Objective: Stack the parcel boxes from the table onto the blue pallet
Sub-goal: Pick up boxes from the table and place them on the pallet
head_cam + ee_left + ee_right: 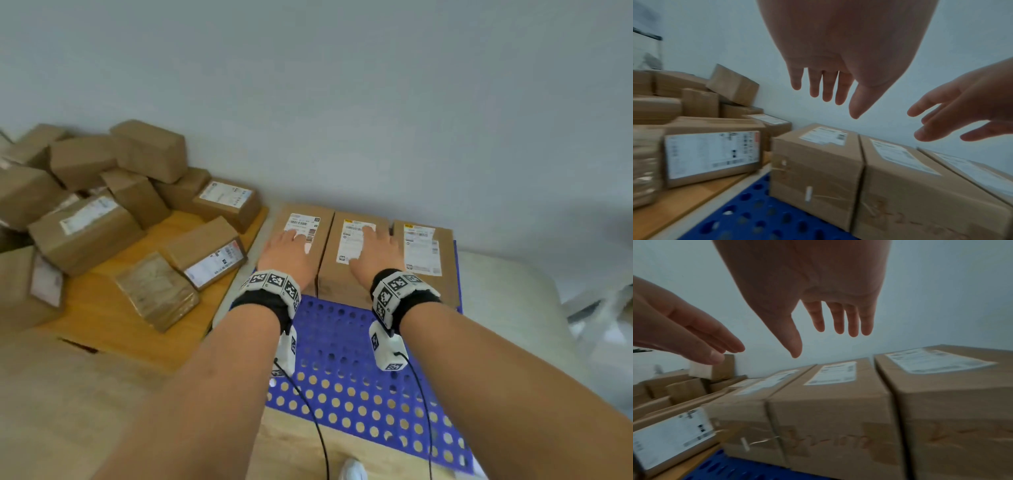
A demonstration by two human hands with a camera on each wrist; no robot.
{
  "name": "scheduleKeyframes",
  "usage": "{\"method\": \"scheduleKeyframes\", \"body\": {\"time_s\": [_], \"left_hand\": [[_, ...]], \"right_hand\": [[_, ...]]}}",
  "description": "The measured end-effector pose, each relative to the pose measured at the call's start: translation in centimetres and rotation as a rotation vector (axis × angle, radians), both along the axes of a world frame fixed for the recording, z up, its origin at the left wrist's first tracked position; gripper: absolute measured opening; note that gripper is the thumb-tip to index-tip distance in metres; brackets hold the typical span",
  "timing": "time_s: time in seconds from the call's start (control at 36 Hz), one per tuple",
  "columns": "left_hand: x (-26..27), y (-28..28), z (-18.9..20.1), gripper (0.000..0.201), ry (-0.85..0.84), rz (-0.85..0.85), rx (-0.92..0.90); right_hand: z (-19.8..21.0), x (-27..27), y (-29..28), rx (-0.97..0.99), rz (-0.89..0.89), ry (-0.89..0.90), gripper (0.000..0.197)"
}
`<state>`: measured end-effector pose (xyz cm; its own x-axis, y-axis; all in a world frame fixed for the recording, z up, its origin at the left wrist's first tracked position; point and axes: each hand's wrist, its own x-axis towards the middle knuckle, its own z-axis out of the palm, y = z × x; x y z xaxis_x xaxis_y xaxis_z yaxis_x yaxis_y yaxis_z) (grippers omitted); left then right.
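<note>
Both hands are spread and empty: the left hand [289,251] hovers over the leftmost parcel box [301,246], the right hand [371,255] over the middle box [354,260], fingers straight, clear of the cardboard in the wrist views. Three boxes sit side by side under them on the blue pallet [342,363], long axes running away from the wrists. Remaining parcels [205,251] lie jumbled on the wooden table [109,315], out past the left hand (the nearer one, I judge).

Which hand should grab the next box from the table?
Probably the left hand. It hovers open over the pallet's leftmost box, nearest the table boxes; the right hand is farther away.
</note>
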<state>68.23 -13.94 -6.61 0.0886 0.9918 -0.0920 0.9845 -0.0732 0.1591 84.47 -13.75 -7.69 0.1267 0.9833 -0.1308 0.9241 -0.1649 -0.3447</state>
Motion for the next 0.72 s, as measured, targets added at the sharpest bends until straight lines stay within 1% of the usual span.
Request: {"method": "scheduleKeyframes", "body": {"time_s": [0.06,0.14,0.22,0.28,0.39,0.5,0.56,0.61,0.72], "left_hand": [[-2.9,-0.6,0.3,0.049,0.008,0.026,0.016],[-7.8,-1.8,0.6,0.044,0.017,0.066,0.032],[-13.1,-3.4,1.0,0.05,0.017,0.107,0.015],[-16.7,-4.5,1.0,0.054,0.014,0.15,0.006],[-23.9,-6.7,1.4,0.045,0.058,0.194,0.045],[-31.4,-8.6,1.9,0.049,0.071,0.22,0.038],[-33.2,-9.0,1.9,0.046,0.069,0.225,0.041],[-36.3,-9.6,2.1,0.045,0.064,0.24,0.038],[-41.6,-10.1,1.6,0.051,0.047,0.284,0.004]], "right_hand": [[0.4,-2.8,-0.2,-0.004,0.039,-0.011,0.064],[0.8,-7.4,-0.5,0.01,0.083,-0.019,0.055],[1.1,-12.5,-1.2,-0.01,0.146,-0.006,0.058],[1.3,-16.1,-1.9,-0.003,0.177,-0.011,0.056],[1.4,-23.6,-3.6,-0.007,0.217,0.017,0.046],[1.6,-30.9,-5.0,-0.034,0.233,0.071,0.057],[1.7,-32.4,-5.3,-0.05,0.229,0.094,0.055],[1.8,-35.4,-5.8,-0.075,0.223,0.13,0.056],[2.1,-40.5,-6.1,-0.125,0.229,0.186,0.06]]}}
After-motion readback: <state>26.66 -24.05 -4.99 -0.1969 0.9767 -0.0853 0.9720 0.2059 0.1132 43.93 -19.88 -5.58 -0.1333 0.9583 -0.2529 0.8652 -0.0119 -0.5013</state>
